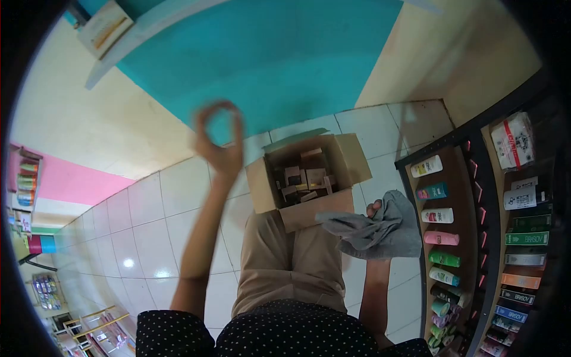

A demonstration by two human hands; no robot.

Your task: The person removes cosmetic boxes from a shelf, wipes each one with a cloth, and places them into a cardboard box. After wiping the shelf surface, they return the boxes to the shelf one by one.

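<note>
My left hand (221, 141) is raised to the left of the carton, in front of the teal wall. Its thumb and fingers curve into a loose ring with the wall visible through it; nothing shows inside, and the fingertips are slightly blurred. A grey cloth (386, 229) hangs bunched in my right hand (374, 208), which is mostly covered by the fabric. Between my hands, an open cardboard carton (257, 184) stands on the floor just beyond my knees. Several small boxes (315, 177) lie jumbled inside it.
Close on the right stands a dark-edged shelf unit (467, 202) with rows of bottles (437, 215) and boxed products (527, 238). A pale shelf edge (160, 21) juts from the wall above, with a box (107, 30) at its left. White tiles (148, 244) cover the floor.
</note>
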